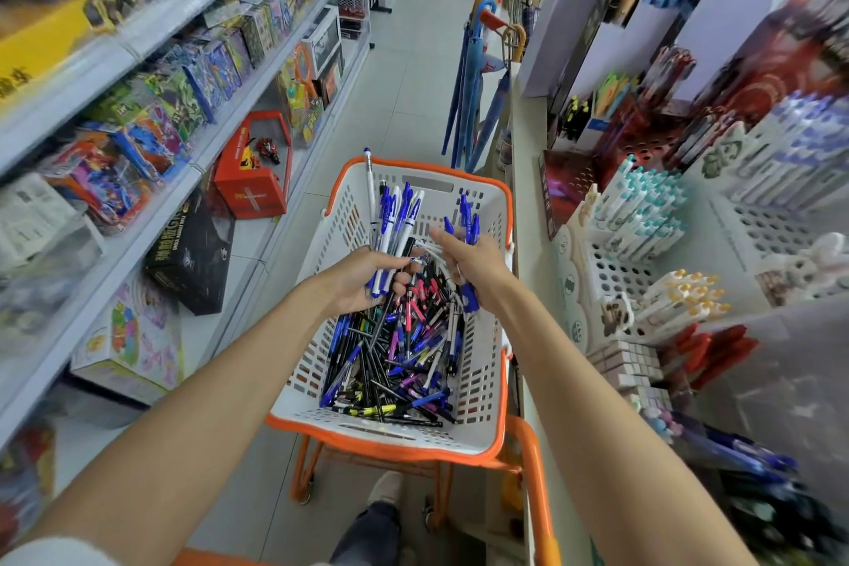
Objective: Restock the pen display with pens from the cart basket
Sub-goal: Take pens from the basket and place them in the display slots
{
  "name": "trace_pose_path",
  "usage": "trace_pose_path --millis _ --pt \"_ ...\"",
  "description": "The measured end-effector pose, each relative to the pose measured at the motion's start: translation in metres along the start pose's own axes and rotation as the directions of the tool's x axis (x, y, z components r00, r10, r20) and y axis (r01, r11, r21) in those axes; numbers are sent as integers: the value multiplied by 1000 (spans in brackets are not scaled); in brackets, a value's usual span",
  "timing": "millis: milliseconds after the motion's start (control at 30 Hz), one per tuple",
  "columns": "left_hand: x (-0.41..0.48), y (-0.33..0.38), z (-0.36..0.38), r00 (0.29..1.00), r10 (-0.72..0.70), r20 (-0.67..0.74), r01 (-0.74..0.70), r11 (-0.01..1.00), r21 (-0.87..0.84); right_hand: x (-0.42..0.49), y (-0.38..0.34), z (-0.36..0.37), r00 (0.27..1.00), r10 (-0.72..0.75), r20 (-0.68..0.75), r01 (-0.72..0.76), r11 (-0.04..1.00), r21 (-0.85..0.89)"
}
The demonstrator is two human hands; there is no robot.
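Your left hand (363, 278) clenches a fanned bundle (395, 216) of white-and-blue pens, caps up. Your right hand (473, 264) grips a smaller clutch (468, 218) of blue-capped ones. Both hang over the basket (487, 381), where a heap (395, 363) of loose pens lies tangled. Pens look light, stiff and smooth, likely to slip from a slack fist. Grip mid-barrel, caps aligned. The display (615, 262) stands to your right on the desk (528, 138).

The left forearm (220, 386) and right forearm (592, 400) are bare along their whole visible length. At seven o'clock a pale, whitish sleeve (55, 552) edge shows. At six o'clock a dark blue-grey trouser leg (367, 535) ends in a light beige shoe (386, 488).
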State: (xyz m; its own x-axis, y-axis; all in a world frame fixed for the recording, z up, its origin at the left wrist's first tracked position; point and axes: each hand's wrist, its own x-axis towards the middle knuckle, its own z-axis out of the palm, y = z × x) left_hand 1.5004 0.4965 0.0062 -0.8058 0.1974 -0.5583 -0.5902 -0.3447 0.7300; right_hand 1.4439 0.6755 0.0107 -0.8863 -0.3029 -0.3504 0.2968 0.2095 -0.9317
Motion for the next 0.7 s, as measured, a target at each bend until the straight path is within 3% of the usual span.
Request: trace_pose_path --millis 233,367,467,700 --pt "2 3 0 999 30 36 -34 993 113 -2 1 9 998 12 64 -10 999 -34" --pt "1 1 -1 997 57 53 -65 983 172 0 3 7 1000 -12 1 12 996 85" --pt "1 -5 -8 998 34 56 -43 985 169 7 2 0 992 4 -124 23 976 217" --pt "0 -6 -3 999 2 50 -9 990 137 5 1 7 991 -31 -130 57 977 203"
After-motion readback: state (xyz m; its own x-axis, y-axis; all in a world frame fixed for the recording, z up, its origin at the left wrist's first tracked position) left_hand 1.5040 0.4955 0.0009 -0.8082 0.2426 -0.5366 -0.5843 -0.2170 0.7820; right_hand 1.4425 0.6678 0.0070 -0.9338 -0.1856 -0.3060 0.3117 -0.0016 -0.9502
